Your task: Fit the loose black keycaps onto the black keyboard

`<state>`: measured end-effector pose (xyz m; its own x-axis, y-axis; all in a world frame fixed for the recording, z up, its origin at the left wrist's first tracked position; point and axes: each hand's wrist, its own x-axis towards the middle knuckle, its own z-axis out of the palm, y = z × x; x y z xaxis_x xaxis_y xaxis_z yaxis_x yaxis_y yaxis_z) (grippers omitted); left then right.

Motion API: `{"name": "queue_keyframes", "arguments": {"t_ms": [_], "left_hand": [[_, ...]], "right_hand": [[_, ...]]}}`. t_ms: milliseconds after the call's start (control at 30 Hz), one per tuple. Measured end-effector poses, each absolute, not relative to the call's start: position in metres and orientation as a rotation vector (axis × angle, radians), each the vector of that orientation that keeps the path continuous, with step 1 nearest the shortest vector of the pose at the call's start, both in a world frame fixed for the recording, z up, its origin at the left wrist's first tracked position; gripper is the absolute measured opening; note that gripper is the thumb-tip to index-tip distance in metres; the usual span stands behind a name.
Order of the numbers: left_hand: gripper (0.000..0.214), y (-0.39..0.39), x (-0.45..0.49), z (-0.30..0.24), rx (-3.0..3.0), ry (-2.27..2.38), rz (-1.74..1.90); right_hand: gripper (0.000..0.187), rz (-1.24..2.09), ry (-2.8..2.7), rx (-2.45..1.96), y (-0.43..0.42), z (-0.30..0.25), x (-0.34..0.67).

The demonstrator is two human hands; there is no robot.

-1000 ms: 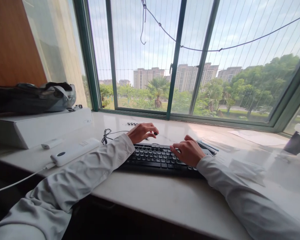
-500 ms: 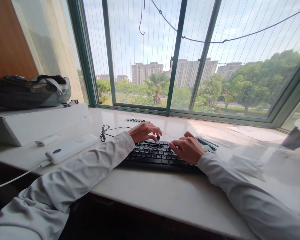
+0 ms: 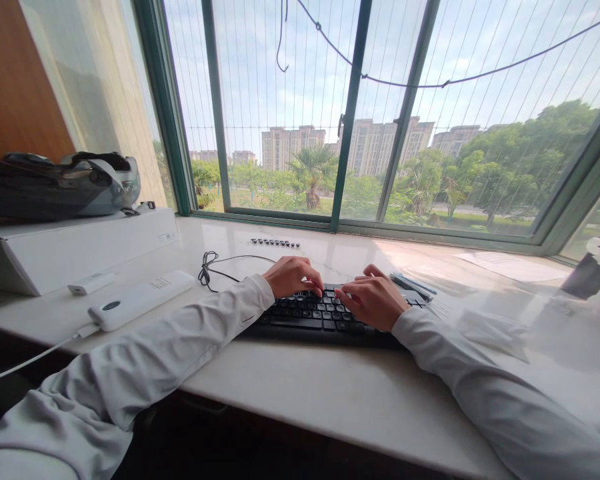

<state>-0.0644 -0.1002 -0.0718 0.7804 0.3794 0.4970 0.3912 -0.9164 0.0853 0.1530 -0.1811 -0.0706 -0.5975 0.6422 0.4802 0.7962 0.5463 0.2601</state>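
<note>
Now the left hand (image 3: 295, 275) has dropped onto the top row of the black plastic keyboard (image 3: 320, 321), near the pale stone counter's (image 3: 330, 393) front edge. Its fingertips are pinched, and I cannot tell what they hold. The right hand (image 3: 375, 301) rests loosely curled on the keys, empty.

Source: daylight through the window (image 3: 300, 113) beyond both hands, coming toward the camera.
Brightness: bright overall, with the sky pale and nearly washed out.
Glare: a white sheen on the countertop (image 3: 330, 393) to the right of the right hand (image 3: 375, 301), hazing what lies there.
Shadows: soft. The keyboard (image 3: 320, 319) under the hands reads dark, and the space below the counter edge, nearer than the hands, is almost black.
Backlight: the left hand (image 3: 294, 275) is dimmer on its near side.
Distortion: wide-angle, so the window frames lean outward toward the edges.
Focus: the hands are sharp, and the far right corner is smeared.
</note>
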Motion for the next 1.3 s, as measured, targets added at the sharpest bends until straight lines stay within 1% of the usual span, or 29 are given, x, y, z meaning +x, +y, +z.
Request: {"name": "queue_keyframes", "arguments": {"t_ms": [167, 433, 800, 1033, 1200, 1300], "left_hand": [[0.017, -0.102, -0.064, -0.071, -2.943, -0.558, -0.806], [0.018, -0.106, -0.067, -0.065, -2.942, -0.334, -0.680], [0.014, -0.111, -0.067, -0.064, -2.840, -0.477, -0.652], [0.017, -0.120, -0.070, -0.053, -2.865, -0.446, -0.584], [0.020, -0.124, -0.069, -0.052, -2.878, -0.476, -0.576], [0.022, -0.125, -0.069, -0.053, -2.893, -0.531, -0.562]], "right_hand": [[0.043, -0.645, -2.462, -1.185, -0.182, -0.070, 0.153], [0.044, -0.637, -2.455, -1.200, -0.182, -0.071, 0.153], [0.045, -0.598, -2.469, -1.205, -0.183, -0.069, 0.152], [0.045, -0.563, -2.466, -1.184, -0.182, -0.071, 0.153], [0.037, -0.449, -2.477, -1.110, -0.180, -0.073, 0.153], [0.036, -0.411, -2.522, -1.087, -0.179, -0.074, 0.154]]}}
